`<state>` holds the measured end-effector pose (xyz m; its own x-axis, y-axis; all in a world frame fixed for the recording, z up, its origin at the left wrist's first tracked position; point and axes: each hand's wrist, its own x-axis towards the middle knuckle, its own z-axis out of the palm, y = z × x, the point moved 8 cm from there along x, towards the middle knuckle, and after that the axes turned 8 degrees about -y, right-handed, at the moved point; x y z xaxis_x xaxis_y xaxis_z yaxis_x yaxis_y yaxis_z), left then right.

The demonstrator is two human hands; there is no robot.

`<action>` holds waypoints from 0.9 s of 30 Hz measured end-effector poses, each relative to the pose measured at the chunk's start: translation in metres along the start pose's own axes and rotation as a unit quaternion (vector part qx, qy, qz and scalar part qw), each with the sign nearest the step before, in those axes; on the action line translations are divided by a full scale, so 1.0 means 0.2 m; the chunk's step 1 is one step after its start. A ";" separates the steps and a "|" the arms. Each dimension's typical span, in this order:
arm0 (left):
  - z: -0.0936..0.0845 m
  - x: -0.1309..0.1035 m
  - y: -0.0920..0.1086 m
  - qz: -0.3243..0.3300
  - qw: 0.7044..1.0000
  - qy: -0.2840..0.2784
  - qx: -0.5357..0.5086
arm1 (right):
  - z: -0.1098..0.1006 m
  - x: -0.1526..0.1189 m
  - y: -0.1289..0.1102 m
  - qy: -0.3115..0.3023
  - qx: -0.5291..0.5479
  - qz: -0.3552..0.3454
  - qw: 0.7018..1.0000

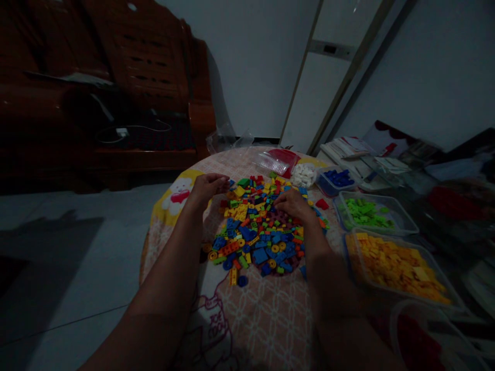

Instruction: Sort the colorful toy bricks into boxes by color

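A wide pile of mixed toy bricks (260, 252) in blue, yellow, red, green and orange lies on a patterned tablecloth (266, 319). My left hand (209, 188) is at the pile's upper left edge, its fingers bent near a green brick (243, 183); whether it holds anything is too dark to tell. Over the pile's right part, my right hand (294, 204) has its fingers closed together, touching or just above the bricks. What lies between those fingertips is too small to make out.
Right of the pile stand clear boxes of blue (339, 178), green (365, 212) and yellow bricks (398, 263), with a box of red ones (417, 342) nearer. White bricks (303, 175) and a clear lid (275, 161) lie at the back. A wooden bench (154, 67) is beyond.
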<state>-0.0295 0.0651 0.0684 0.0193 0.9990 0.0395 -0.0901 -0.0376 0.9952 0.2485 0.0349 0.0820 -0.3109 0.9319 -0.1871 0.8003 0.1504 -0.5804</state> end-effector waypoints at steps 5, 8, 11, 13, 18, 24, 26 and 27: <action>0.00 0.01 -0.02 -0.006 1.000 0.001 -0.007 | 0.08 0.03 0.00 -0.019 -0.109 0.017 0.994; 0.00 0.01 -0.03 -0.007 1.000 0.000 -0.008 | 0.07 0.03 0.00 -0.013 -0.122 0.031 0.992; 0.00 0.01 -0.03 -0.010 1.000 -0.002 -0.006 | 0.04 0.02 0.02 -0.008 -0.077 0.051 0.996; 0.00 0.01 -0.03 -0.010 1.000 -0.003 -0.006 | 0.00 0.00 0.06 -0.004 0.007 0.078 0.997; 0.01 0.00 -0.02 -0.010 1.000 -0.009 -0.008 | -0.15 -0.11 0.18 0.080 0.247 0.107 0.960; 0.01 0.01 -0.03 -0.025 1.000 0.005 0.003 | -0.33 -0.21 0.49 0.278 0.445 0.117 0.843; 0.01 0.01 -0.03 -0.029 1.000 0.005 0.003 | -0.42 -0.25 0.61 0.396 0.491 0.087 0.771; 0.01 0.02 -0.03 -0.030 1.000 0.004 0.002 | -0.46 -0.27 0.66 0.444 0.502 0.063 0.740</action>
<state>-0.0262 0.0683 0.0622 0.0166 0.9996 -0.0206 -0.0841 0.0219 0.9962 0.4175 0.0347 0.0881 0.5504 0.8337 0.0454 -0.1277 0.1378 -0.9822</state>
